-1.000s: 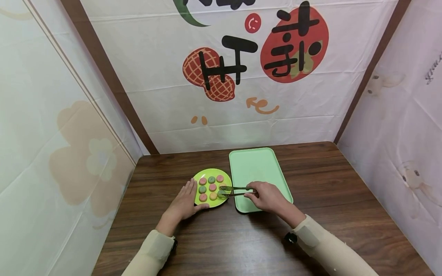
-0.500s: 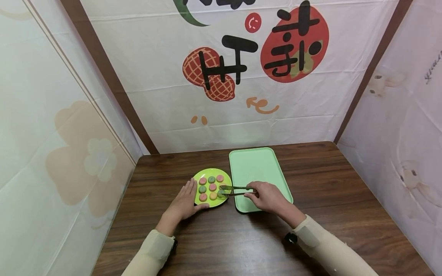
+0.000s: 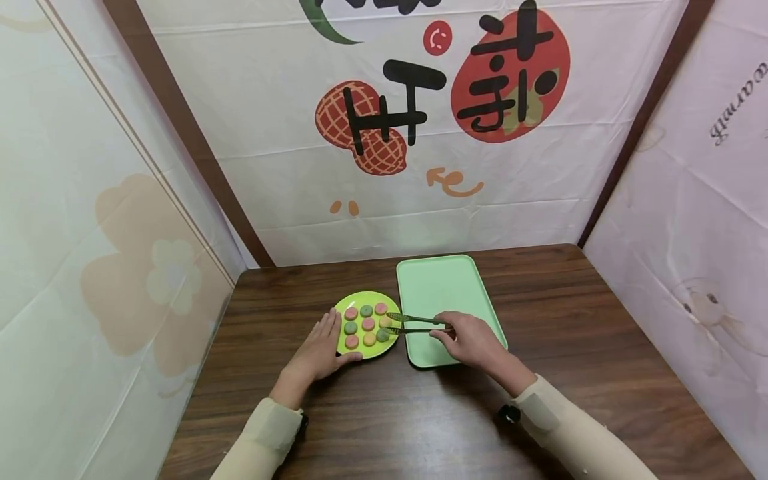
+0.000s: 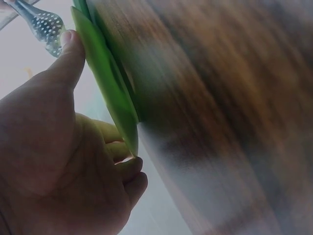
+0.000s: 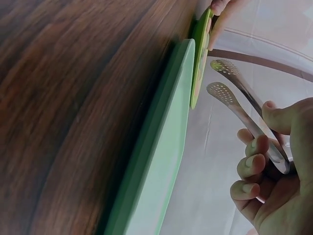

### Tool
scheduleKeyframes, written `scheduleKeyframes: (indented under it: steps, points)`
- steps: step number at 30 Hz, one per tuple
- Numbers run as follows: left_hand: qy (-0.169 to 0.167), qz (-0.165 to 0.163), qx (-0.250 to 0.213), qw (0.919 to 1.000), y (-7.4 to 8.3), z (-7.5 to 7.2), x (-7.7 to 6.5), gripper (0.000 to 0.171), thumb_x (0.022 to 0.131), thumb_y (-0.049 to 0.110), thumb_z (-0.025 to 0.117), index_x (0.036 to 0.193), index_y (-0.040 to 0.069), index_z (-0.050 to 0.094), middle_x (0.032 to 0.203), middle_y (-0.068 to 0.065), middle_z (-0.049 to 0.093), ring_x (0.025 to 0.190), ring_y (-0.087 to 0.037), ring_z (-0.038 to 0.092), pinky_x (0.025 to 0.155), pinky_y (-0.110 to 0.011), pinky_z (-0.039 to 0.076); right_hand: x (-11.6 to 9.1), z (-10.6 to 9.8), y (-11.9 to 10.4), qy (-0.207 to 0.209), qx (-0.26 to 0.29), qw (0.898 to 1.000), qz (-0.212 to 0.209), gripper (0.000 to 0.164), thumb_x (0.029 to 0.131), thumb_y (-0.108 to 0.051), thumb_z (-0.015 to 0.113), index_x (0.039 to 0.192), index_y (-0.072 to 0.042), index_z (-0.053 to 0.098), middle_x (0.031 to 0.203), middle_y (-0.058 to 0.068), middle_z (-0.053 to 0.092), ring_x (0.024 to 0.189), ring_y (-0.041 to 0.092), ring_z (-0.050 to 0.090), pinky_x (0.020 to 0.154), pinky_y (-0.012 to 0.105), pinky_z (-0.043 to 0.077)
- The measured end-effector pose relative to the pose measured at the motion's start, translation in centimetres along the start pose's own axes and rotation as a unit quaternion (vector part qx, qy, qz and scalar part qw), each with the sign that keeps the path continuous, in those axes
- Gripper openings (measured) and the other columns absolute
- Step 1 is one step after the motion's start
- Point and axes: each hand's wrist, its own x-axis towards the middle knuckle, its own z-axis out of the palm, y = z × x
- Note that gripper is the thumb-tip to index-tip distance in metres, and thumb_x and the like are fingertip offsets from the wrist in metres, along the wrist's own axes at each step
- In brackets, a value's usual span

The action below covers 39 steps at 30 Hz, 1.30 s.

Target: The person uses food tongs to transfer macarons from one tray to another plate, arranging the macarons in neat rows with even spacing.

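Several small pink, green and yellow macarons lie in rows on a lime-green plate (image 3: 393, 347). My left hand (image 3: 317, 350) rests against the plate's left rim in the head view, fingers straight and thumb along the near edge. My right hand (image 3: 471, 339) holds metal tongs (image 5: 247, 105) with perforated tips. The tongs' arms stand apart with nothing visibly pinched between them in the right wrist view. From the head view, their tips lie over the plate's right side, about the yellow macaron (image 3: 385, 322). A green macaron (image 3: 383, 335) sits just nearer. Contact with either is unclear.
A light green tray (image 3: 441, 283) lies right beside the plate, under my right hand. Both stand on a dark wooden table (image 3: 540, 293). A printed cloth wall (image 3: 264, 187) rises behind the table, with more cloth at both sides.
My right hand and the tongs have shifted slightly up and right, from around the near green macaron toward the yellow one. My left hand stays at the plate.
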Motion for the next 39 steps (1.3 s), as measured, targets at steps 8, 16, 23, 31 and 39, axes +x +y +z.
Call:
scheduleKeyframes:
  steps: [8,16,23,31,39]
  points:
    - [-0.006,-0.004,-0.005,1.0000,-0.1,-0.3,0.0,0.112,0.101,0.063,0.065,0.168,-0.008,0.011,0.177,-0.028,0.004,0.164,-0.044,0.008,0.134,-0.055,0.014,-0.5,-0.4,1.0,0.024,0.004,1.000,0.014,0.028,0.101,-0.028,0.079,0.119,-0.006,0.078,0.098,0.002,0.078,0.080,0.013,0.073,0.070,0.037,0.062]
    - [0.007,0.001,0.005,1.0000,-0.5,-0.5,0.1,0.111,0.101,0.063,0.065,0.169,-0.007,0.012,0.177,-0.029,0.003,0.164,-0.045,0.007,0.134,-0.056,0.013,-1.1,-0.9,2.1,0.045,0.012,0.998,0.031,0.028,0.101,-0.028,0.079,0.118,-0.006,0.078,0.098,0.002,0.078,0.079,0.012,0.071,0.068,0.038,0.061]
    - [0.006,-0.005,0.004,1.0000,-0.8,-0.7,-0.2,0.109,0.103,0.064,0.062,0.169,-0.007,0.012,0.177,-0.029,0.004,0.164,-0.045,0.007,0.134,-0.056,0.011,-2.0,-1.6,2.9,0.053,0.011,0.997,0.050,0.027,0.100,-0.026,0.080,0.118,-0.006,0.077,0.095,0.002,0.077,0.079,0.015,0.072,0.069,0.041,0.062]
    - [0.025,-0.004,0.010,0.9996,-1.3,-0.9,-0.9,0.108,0.102,0.066,0.061,0.169,-0.006,0.014,0.177,-0.028,0.006,0.164,-0.045,0.008,0.134,-0.057,0.010,-2.8,-2.2,3.9,0.060,0.016,0.994,0.093,0.032,0.101,-0.028,0.079,0.122,-0.005,0.076,0.090,0.002,0.076,0.079,0.017,0.073,0.068,0.044,0.062]
    - [0.035,-0.014,0.008,0.9993,-1.5,-1.1,-1.6,0.109,0.101,0.070,0.061,0.170,-0.002,0.018,0.177,-0.027,0.008,0.164,-0.046,0.008,0.134,-0.059,0.009,-3.8,-2.7,4.8,0.071,0.014,0.990,0.125,0.034,0.102,-0.030,0.078,0.125,-0.005,0.075,0.089,0.005,0.077,0.082,0.023,0.075,0.068,0.048,0.062]
